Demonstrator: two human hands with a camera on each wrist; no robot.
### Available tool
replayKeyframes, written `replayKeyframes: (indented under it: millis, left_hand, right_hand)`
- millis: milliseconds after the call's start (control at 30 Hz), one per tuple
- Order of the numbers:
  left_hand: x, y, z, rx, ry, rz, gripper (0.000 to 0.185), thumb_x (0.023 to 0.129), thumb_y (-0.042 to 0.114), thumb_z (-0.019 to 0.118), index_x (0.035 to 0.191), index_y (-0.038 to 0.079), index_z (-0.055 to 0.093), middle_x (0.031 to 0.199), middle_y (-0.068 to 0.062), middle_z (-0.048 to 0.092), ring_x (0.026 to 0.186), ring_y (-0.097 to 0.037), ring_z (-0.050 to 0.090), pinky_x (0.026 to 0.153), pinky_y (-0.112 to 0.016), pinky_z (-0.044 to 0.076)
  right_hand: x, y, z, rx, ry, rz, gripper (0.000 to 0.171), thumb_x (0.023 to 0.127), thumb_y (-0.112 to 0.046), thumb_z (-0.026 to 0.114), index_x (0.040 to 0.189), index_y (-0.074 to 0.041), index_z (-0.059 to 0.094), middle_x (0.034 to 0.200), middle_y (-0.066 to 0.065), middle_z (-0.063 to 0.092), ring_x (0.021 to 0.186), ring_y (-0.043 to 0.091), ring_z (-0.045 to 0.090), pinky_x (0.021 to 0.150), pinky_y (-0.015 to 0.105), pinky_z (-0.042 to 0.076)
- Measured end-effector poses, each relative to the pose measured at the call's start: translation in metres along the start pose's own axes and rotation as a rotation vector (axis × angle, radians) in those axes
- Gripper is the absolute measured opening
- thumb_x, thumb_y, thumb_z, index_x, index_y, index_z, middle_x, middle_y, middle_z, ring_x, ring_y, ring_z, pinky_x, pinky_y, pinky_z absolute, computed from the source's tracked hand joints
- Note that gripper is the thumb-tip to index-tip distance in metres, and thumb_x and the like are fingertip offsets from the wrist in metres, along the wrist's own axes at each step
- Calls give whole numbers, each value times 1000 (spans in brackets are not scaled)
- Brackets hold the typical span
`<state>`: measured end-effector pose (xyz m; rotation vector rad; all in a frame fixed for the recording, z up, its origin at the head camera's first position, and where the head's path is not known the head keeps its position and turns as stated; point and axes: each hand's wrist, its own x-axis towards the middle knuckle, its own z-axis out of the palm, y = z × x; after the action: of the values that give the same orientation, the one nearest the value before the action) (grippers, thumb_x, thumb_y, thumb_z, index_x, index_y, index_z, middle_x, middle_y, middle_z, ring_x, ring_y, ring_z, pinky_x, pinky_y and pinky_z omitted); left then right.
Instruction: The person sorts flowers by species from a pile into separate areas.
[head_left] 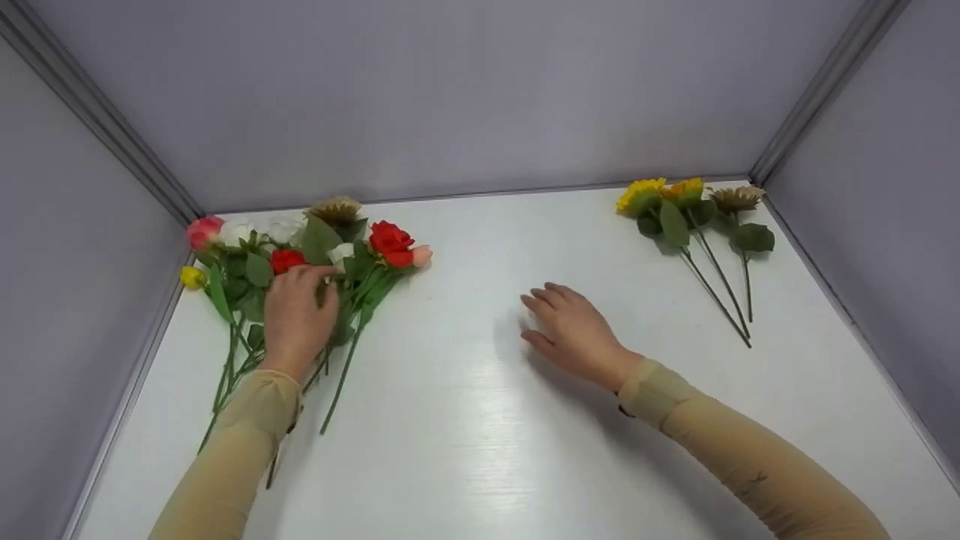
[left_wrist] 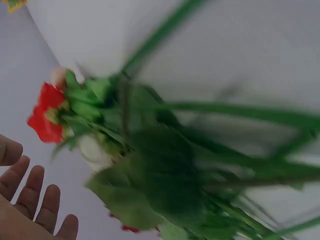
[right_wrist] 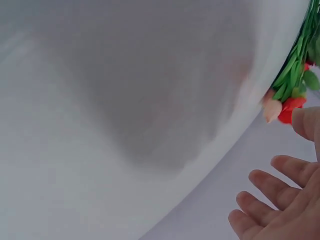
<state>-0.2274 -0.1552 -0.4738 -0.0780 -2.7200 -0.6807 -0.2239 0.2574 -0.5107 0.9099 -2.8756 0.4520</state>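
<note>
Over the pile of artificial flowers at the left, my left hand [head_left: 298,319] hovers with its fingers spread and nothing between them. A red rose [head_left: 287,260] lies just past its fingertips. Another red rose [head_left: 391,241] and a pale pink bud [head_left: 422,256] are to the right of that hand. In the left wrist view, green leaves [left_wrist: 165,165] and stems fill the space beside the fingers [left_wrist: 31,187]. My right hand [head_left: 576,330] is held above the middle of the white table [head_left: 465,420], fingers loosely extended, holding nothing.
Two yellow sunflowers [head_left: 640,196] and a brownish flower [head_left: 735,198] lie at the back right, stems towards the front. The left pile also has a pink flower [head_left: 205,232], a yellow bud [head_left: 193,277] and white blooms [head_left: 237,232]. Grey panels [head_left: 480,97] enclose the table.
</note>
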Motion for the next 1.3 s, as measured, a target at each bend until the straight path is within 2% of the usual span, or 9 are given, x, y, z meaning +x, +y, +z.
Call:
replayKeyframes:
  millis: [133, 200, 267, 333, 433, 567, 767, 1100, 1300]
  left_hand:
    - [-7, -46, -22, 33, 55, -200, 28, 103, 17, 55, 122, 0, 67, 120, -23, 63, 111, -47, 54, 95, -64, 41]
    - [-14, -67, -31, 54, 46, -306, 31, 103, 19, 54, 122, -2, 66, 118, -25, 64, 106, -49, 55, 90, -65, 43]
    - [-21, -86, -38, 70, 6, -414, 35, 103, 22, 53, 123, -4, 65, 116, -27, 64, 103, -51, 57, 87, -66, 45]
    - [-29, -101, -45, 79, -69, -505, 40, 104, 28, 51, 124, -5, 64, 117, -30, 64, 101, -52, 58, 82, -65, 47]
    - [-36, -115, -53, 86, -188, -601, 47, 104, 35, 49, 122, -6, 62, 117, -30, 66, 98, -51, 61, 74, -59, 51]
    - [-39, -122, -58, 67, -281, -653, 52, 104, 40, 49, 120, -7, 62, 118, -29, 66, 95, -46, 64, 71, -52, 51]
    - [-37, -120, -58, 59, -305, -670, 54, 103, 42, 51, 123, -7, 62, 121, -29, 65, 97, -44, 64, 73, -53, 52]
    - [-32, -113, -63, -1, -261, -700, 50, 100, 36, 53, 121, -8, 65, 113, -27, 68, 79, -30, 62, 67, -46, 51]
    - [-28, -109, -64, -103, -159, -733, 52, 98, 37, 50, 119, -8, 67, 107, -23, 69, 78, -25, 60, 69, -40, 49]
  right_hand:
    - [3, -34, 9, 1, -72, -97, 59, 105, -40, 59, 152, -6, 48, 152, 14, 49, 146, 34, 38, 121, 45, 27]
    - [4, -50, 12, 11, -106, -149, 60, 106, -42, 56, 154, -7, 45, 155, 14, 46, 148, 32, 35, 122, 43, 24]
    - [5, -65, 17, 8, -122, -215, 61, 106, -43, 55, 155, -8, 44, 156, 13, 45, 149, 31, 33, 123, 41, 22]
    - [7, -81, 20, 1, -132, -280, 62, 106, -44, 54, 156, -8, 42, 157, 14, 44, 150, 30, 32, 123, 39, 20]
    - [10, -102, 25, -20, -120, -367, 64, 106, -45, 55, 156, -9, 41, 157, 14, 44, 150, 30, 32, 124, 38, 19]
    - [16, -125, 29, -37, -103, -429, 63, 105, -46, 55, 156, -11, 42, 157, 12, 45, 149, 30, 33, 124, 36, 18]
    - [19, -138, 32, -17, -109, -449, 62, 105, -46, 55, 155, -12, 44, 156, 11, 46, 149, 30, 33, 124, 34, 17]
    - [17, -129, 35, -5, -138, -418, 60, 105, -45, 56, 154, -10, 46, 155, 13, 47, 149, 31, 34, 123, 35, 20]
    - [17, -123, 38, 11, -163, -398, 60, 105, -45, 55, 154, -11, 46, 155, 13, 47, 149, 32, 34, 123, 36, 20]
